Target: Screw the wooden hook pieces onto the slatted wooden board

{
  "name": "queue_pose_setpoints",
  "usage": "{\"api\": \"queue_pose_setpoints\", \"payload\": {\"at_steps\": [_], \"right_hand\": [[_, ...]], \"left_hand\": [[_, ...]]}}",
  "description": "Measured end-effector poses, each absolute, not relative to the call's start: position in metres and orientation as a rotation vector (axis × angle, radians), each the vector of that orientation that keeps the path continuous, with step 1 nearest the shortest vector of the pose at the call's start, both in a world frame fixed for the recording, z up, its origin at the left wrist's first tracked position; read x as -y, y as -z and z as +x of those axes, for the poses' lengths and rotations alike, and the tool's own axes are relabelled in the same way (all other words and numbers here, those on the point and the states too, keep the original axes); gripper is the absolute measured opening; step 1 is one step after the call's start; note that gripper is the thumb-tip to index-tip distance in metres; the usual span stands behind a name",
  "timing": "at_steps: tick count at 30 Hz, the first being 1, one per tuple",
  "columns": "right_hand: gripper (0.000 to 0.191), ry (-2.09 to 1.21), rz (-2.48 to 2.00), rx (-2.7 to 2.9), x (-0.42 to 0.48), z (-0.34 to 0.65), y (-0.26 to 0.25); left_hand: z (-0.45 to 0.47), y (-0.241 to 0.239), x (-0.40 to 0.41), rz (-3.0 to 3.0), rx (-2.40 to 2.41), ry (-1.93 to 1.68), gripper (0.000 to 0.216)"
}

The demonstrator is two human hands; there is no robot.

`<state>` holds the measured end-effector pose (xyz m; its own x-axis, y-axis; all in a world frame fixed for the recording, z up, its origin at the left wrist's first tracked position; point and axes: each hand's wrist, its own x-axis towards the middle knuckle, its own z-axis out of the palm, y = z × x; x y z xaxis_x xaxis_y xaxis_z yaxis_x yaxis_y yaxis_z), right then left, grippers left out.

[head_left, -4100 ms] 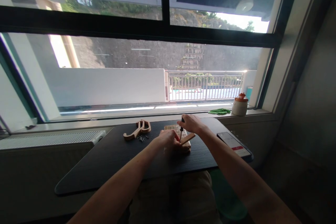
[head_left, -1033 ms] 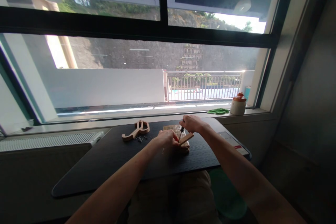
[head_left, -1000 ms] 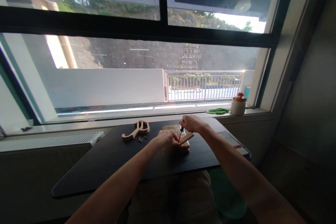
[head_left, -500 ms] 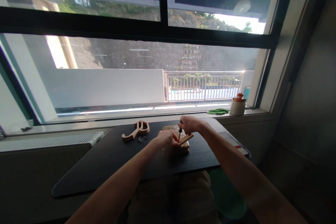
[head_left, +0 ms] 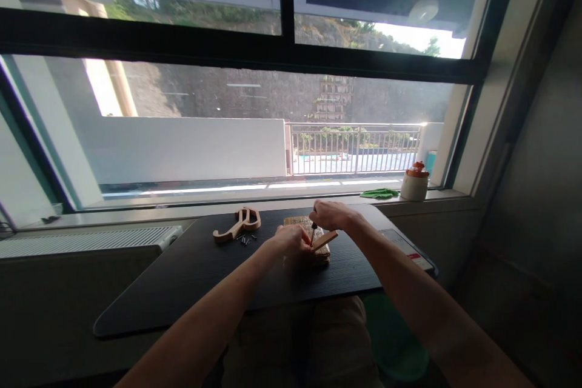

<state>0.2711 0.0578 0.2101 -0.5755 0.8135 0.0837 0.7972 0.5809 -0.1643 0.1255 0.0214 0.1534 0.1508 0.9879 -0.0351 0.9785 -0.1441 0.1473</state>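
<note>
My right hand is closed round the handle of a small screwdriver, which stands nearly upright with its tip down on a stack of flat wooden pieces on the black desk. My left hand is closed on the near left side of those wooden pieces, right beside the screwdriver tip. What its fingertips pinch is hidden.
Curved wooden hook-shaped parts lie to the left, with several small dark screws beside them. A phone lies at the desk's right edge. On the window sill stand a white jar with an orange lid and a green cloth. A radiator is at the left.
My hands have stayed on the wooden pieces and the screwdriver; my right hand shifted only slightly on the handle. The view moved a little.
</note>
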Motion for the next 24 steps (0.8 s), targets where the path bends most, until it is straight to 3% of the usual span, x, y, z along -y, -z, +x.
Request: {"api": "queue_pose_setpoints", "payload": {"at_steps": [9, 24], "right_hand": [[0.023, -0.324, -1.242, 2.796, -0.055, 0.262, -0.212], [0.040, 0.013, -1.266, 2.660, -0.050, 0.256, -0.212]], "left_hand": [[0.124, -0.151, -0.022, 2.308, -1.957, -0.122, 0.028], [0.123, -0.149, -0.022, 2.299, -1.931, -0.196, 0.025]]}}
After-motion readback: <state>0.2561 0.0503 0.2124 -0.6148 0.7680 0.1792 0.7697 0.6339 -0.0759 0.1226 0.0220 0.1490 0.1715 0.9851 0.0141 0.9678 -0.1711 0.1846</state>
